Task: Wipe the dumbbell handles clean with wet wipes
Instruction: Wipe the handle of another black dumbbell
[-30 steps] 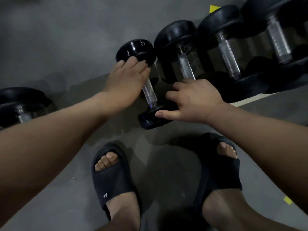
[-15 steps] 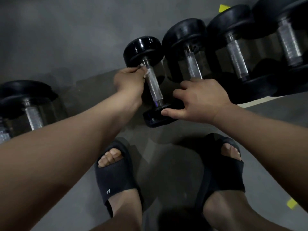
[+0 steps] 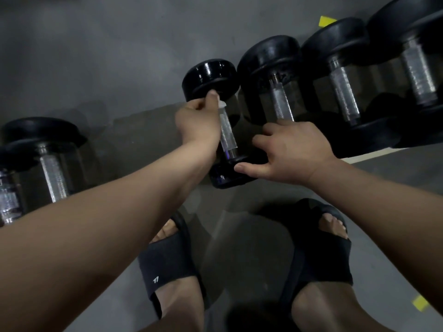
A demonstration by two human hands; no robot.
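— How were the arms placed?
— Both reached forward and down over the grey floor (image 3: 115, 49), above two feet in black slippers (image 3: 167, 262). The left hand (image 3: 199, 121) was out by the far end of the small dumbbell (image 3: 211, 75), with its back turned up and its fingers curled round the top of the handle (image 3: 228, 135). The right hand (image 3: 292, 152) sat on the near black head. Its thumb stretched left across it and the other fingers bent over its far edge, gripping it.
— Any room around it?
— There was open floor to the left, as far as another dumbbell (image 3: 40, 130) lying well apart at the frame's edge. The right side was tight. The row of larger dumbbells (image 3: 335, 44) lay just beside, the nearest head almost touching the small one's far head.
— And the wet wipe (image 3: 222, 104)?
— Only a white scrap showed. It poked out past the left hand's uppermost fingertip, just below the far head, and was pressed against the handle inside that fist. The lower stretch of knurled metal lay bare between the two hands.
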